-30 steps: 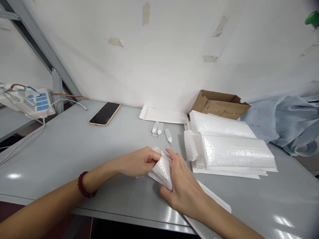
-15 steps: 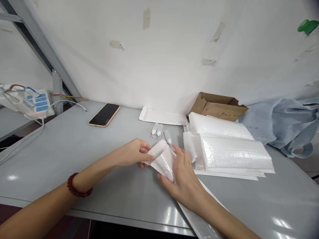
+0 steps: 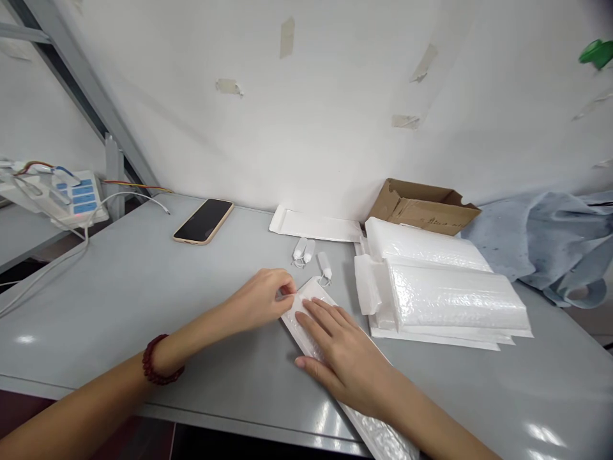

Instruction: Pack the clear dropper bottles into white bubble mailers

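A long white bubble mailer [image 3: 306, 338] lies slantwise on the grey table, running from the middle to the front edge. My left hand [image 3: 265, 297] pinches its far left corner between thumb and fingers. Flat across the upper part of the mailer rests my right hand [image 3: 342, 354], fingers spread and holding nothing. Just beyond the mailer's far end are a small white bottle-shaped piece with a loop [image 3: 324, 263] and a pair of similar white pieces [image 3: 303, 249]. Part of the mailer is hidden under my right hand and forearm.
A stack of white bubble mailers [image 3: 454, 294] lies to the right, with a cardboard box [image 3: 426, 207] behind it. Another flat white mailer [image 3: 316, 225] is by the wall. A phone [image 3: 204, 222] and a white cable [image 3: 86, 233] are at left; blue-grey cloth [image 3: 550, 236] is far right.
The folded end of the mailer now lies flat. My right hand has gone from gripping its side to pressing on top; my left hand has shifted to the corner.
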The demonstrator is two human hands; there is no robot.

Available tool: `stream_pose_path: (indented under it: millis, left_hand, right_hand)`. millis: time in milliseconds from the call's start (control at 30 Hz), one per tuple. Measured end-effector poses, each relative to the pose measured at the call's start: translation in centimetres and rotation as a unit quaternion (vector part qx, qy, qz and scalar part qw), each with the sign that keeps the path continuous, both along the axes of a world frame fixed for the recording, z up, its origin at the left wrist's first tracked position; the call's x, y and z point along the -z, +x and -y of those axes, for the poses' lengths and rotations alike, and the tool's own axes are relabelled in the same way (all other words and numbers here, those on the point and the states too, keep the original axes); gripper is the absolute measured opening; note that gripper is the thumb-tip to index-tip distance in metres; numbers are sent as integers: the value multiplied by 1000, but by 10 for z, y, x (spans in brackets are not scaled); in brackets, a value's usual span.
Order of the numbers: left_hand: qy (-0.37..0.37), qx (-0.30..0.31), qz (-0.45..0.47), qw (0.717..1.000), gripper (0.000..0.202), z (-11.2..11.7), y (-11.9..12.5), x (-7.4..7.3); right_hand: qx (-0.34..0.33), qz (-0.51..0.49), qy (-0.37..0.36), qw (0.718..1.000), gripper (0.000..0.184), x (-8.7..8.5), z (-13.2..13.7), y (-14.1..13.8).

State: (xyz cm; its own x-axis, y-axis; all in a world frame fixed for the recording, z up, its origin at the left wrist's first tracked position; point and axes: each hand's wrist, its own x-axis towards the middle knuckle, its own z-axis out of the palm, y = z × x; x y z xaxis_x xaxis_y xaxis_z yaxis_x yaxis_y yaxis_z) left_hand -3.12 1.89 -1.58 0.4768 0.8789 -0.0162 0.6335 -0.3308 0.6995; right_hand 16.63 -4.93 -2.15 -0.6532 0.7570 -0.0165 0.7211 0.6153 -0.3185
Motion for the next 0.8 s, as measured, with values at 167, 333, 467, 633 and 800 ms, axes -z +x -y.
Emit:
stream_pose_path:
  millis: [167, 333, 467, 633, 800]
  left_hand:
    - [-11, 105, -1, 994, 18, 3, -5, -9]
    - [-63, 198, -23, 978, 31, -4, -21, -20]
    - [-90, 245, -58, 963, 50, -10, -32, -23]
    - [-10, 231, -29, 972, 50, -17, -28, -1]
    - [64, 204, 57, 975, 32, -21, -12, 17]
  right_hand:
    - [11, -56, -31, 998, 58, -4, 0, 1]
    - [38, -43, -42, 997, 78, 1, 1, 2]
    - [19, -8, -56, 998, 76, 0, -1, 3]
    - [26, -44, -104, 993, 63, -6, -6, 5]
    - [47, -156, -127, 978, 57, -16, -10, 10]
